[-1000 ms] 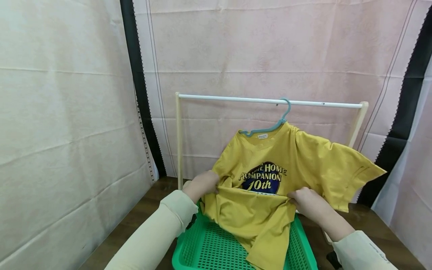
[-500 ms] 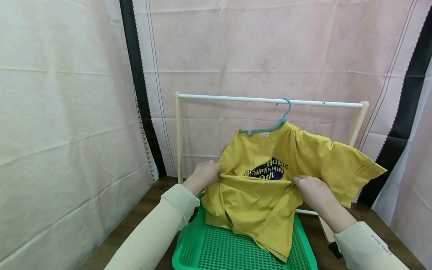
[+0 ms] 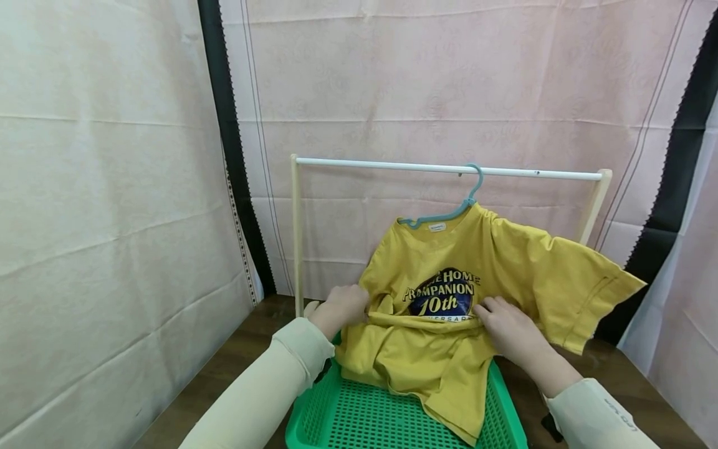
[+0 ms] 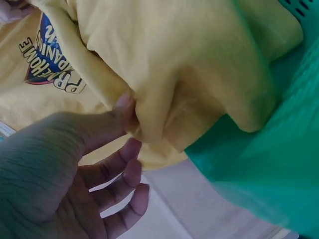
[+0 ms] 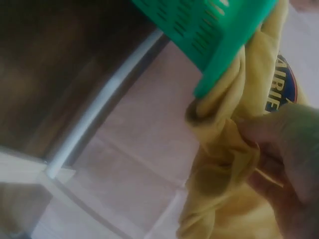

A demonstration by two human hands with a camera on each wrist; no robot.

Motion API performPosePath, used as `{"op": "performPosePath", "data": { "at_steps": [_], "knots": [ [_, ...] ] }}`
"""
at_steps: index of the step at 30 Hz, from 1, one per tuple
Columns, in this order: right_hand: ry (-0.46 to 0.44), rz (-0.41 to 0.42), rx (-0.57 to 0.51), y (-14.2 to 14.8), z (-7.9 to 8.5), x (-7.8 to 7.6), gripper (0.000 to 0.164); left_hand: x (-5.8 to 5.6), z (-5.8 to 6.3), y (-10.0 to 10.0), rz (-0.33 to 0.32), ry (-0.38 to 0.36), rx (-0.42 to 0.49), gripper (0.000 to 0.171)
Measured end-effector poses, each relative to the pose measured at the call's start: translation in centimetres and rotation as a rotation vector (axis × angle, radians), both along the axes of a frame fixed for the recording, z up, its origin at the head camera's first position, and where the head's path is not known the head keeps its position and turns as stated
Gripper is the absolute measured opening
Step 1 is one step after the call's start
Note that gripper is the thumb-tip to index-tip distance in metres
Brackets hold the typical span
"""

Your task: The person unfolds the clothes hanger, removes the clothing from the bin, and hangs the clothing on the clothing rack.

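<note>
A yellow T-shirt (image 3: 426,255) with a dark blue printed emblem hangs on a light blue hanger (image 3: 443,216), hooked over a rack's white bar. Its right-side sleeve spreads outward, while the lower part is folded across the front and droops into the green basket. At the fold's left end my left hand (image 3: 343,307) pinches the cloth between thumb and forefinger; the other fingers are loosely bent in the left wrist view. My right hand (image 3: 512,327) pinches the fold's other end, as the right wrist view also shows, somewhat blurred.
The green perforated basket (image 3: 314,411) stands on a dark wooden table (image 3: 224,374) under the shirt. A white bar (image 3: 381,164) on cream posts (image 3: 298,237) crosses behind. Pale cloth walls (image 3: 123,187) enclose the left, back and right.
Both hands first lifted the folded cloth, covering part of the emblem, then lowered it again, so more lettering shows. The shirt's lower corner now hangs a little lower than half a second ago.
</note>
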State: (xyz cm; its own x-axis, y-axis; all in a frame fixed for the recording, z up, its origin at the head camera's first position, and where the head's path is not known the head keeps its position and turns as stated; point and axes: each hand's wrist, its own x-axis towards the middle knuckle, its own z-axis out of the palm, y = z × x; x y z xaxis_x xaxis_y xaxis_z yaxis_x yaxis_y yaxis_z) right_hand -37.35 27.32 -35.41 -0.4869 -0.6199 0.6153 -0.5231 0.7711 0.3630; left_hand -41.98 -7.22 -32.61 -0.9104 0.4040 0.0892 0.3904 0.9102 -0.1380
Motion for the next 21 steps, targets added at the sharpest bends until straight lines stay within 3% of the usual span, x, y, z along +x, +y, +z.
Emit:
{"op": "performPosePath", "data": {
  "at_steps": [4,9,13,21],
  "knots": [
    [-0.104,0.006,0.008,-0.4,-0.4,0.4,0.029,0.6,-0.2,0.4,-0.036,-0.051,-0.027,0.022],
    [-0.256,-0.025,-0.003,-0.8,-0.8,0.9,0.018,1.1,-0.6,0.7,-0.066,-0.128,-0.068,0.058],
    [-0.322,-0.063,-0.025,-0.9,-1.0,1.2,0.032,1.4,-1.0,0.9,-0.07,-0.182,-0.042,0.07],
    [-0.467,-0.098,-0.036,-1.2,-1.3,1.4,0.061,1.7,-1.5,1.1,-0.045,-0.223,-0.058,0.072]
  ]
}}
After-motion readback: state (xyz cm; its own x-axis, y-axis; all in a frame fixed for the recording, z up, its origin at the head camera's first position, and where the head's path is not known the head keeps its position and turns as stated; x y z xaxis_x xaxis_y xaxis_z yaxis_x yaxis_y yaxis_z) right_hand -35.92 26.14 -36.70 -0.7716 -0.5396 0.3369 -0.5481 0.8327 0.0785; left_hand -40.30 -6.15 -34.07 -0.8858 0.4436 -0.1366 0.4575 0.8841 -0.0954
